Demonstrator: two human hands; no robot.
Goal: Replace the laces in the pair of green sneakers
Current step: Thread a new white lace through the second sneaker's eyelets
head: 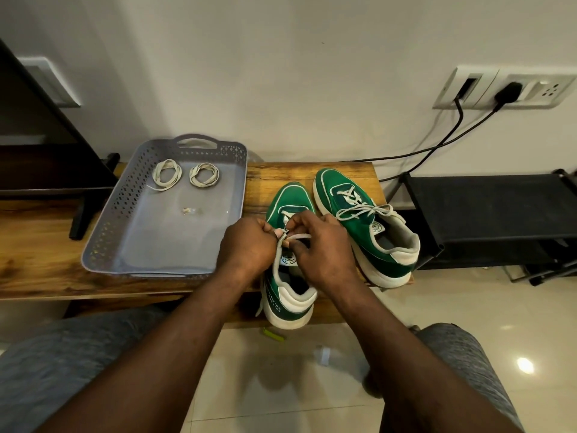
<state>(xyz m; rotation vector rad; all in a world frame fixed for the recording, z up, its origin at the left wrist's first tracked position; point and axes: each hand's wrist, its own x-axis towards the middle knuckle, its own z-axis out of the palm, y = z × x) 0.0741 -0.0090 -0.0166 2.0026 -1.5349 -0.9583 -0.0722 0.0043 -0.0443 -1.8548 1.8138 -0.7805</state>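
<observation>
The left hand [246, 245] and right hand [324, 245], fingers curled, both pinch the white lace [299, 236] over the nearer green sneaker [288, 203] on the wooden bench [281, 173]. The second sneaker [384, 245] stands just beside it, laced.

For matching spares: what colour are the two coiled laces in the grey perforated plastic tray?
The coiled laces are cream-white; head view.

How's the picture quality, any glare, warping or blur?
Head view: wide-angle warping tilts the socket panel near the frame's edge. Head view: a bright glare spot on the floor tiles. Head view: soft lighting, faint shadows; tray and sneakers look sharp.
</observation>
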